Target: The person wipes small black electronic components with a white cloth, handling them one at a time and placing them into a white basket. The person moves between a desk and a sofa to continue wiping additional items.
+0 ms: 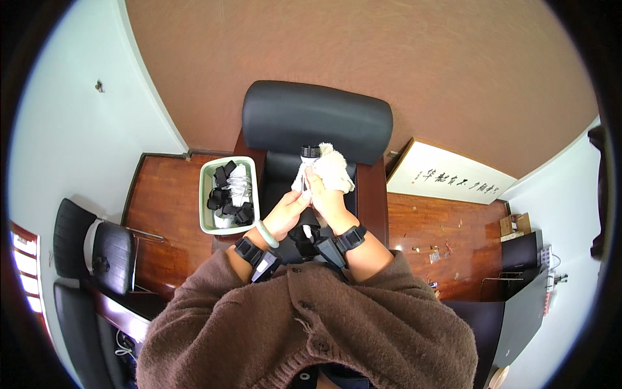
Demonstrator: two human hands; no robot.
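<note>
In front of me, both hands meet over the seat of a black leather armchair (317, 109). Between them is a white object with a black, round, ribbed end (310, 151); its lower part is hidden by my fingers, so its kind is unclear. My right hand (328, 197) grips it along with a fluffy white cloth (335, 170), which bunches around the object's far side. My left hand (287, 213) has thumb and fingers closed on the near part of the same object. Below my hands, a black and white item (307, 233) lies partly covered by my wrists.
Left of the seat stands a pale green plastic basket (205, 194) with black straps (218, 198) and a bundled white cable (239, 187). A framed calligraphy panel (452, 170) leans on the wall at right. Small litter (434, 256) dots the wooden floor. A black chair (112, 253) is at left.
</note>
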